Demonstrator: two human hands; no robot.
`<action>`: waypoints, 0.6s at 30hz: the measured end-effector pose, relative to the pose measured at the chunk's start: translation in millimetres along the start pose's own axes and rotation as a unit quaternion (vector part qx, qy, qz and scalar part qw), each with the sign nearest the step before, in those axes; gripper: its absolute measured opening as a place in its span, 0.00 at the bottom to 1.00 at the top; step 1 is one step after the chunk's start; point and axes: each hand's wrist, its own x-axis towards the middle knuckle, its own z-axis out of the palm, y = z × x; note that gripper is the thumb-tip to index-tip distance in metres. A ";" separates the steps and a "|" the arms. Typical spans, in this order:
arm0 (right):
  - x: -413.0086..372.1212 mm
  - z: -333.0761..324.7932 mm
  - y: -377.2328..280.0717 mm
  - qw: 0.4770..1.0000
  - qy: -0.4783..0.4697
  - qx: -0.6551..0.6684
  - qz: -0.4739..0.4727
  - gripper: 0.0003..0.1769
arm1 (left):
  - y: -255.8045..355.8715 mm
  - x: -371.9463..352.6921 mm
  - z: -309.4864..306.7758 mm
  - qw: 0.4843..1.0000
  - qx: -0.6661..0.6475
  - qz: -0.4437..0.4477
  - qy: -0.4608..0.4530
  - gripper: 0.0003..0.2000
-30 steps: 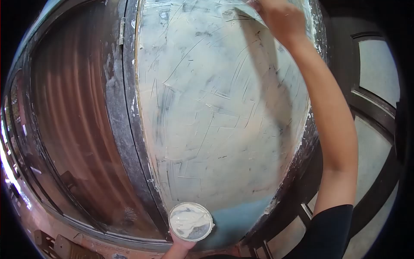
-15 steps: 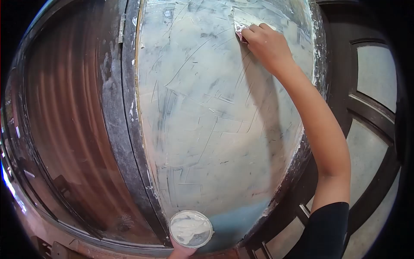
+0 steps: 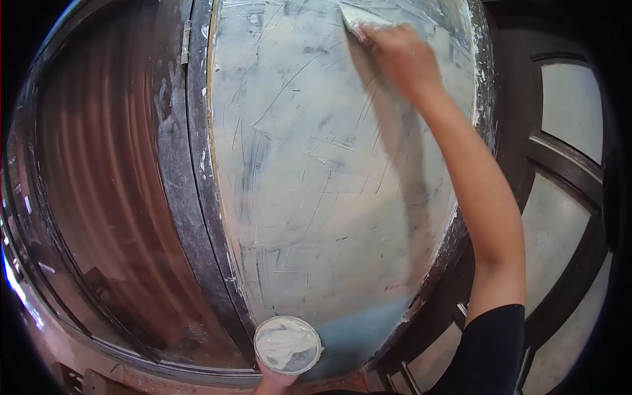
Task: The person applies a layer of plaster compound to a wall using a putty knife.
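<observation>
High on the wall panel (image 3: 309, 197), my right hand (image 3: 405, 56) is closed around a putty knife (image 3: 359, 21), its wide blade against the surface. The panel carries a whitish, streaky coat of putty with scratch lines, and a bluish patch shows at its lower right. Down at the bottom, my left hand (image 3: 278, 376) grips a round tub (image 3: 288, 345) from beneath, its fingers mostly hidden. White putty (image 3: 283, 342) lies smeared inside the tub, which is tilted toward me.
A dark wooden frame with a hinge (image 3: 186, 43) borders the panel on the left, beside a glazed door with a brown curtain (image 3: 99, 171). Dark framed panes (image 3: 571, 105) stand at the right, close to my right arm.
My right hand and the putty knife have shifted a little left, and the blade has turned. The tub in my left hand has moved slightly up and left.
</observation>
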 end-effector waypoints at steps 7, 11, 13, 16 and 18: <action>-11.8 -25.3 5.7 0.999 0.023 0.034 -0.024 0.16 | 6.2 4.1 -2.7 1.000 -0.005 0.002 -0.011 0.33; -8.3 2.4 28.3 0.998 0.028 0.009 0.050 0.12 | 4.7 -1.1 -4.5 1.000 0.001 -0.005 -0.004 0.33; -22.9 -9.6 -0.2 0.999 -0.027 0.000 -0.024 0.12 | 5.2 -0.6 -6.2 1.000 0.001 -0.010 -0.006 0.33; -27.1 -26.9 -19.9 0.997 0.005 0.030 -0.074 0.13 | -1.5 6.8 -4.6 1.000 -0.012 -0.005 -0.017 0.33; -17.3 -35.9 -13.7 0.998 0.026 0.041 -0.048 0.17 | -4.3 3.4 -5.5 1.000 -0.014 -0.002 -0.013 0.33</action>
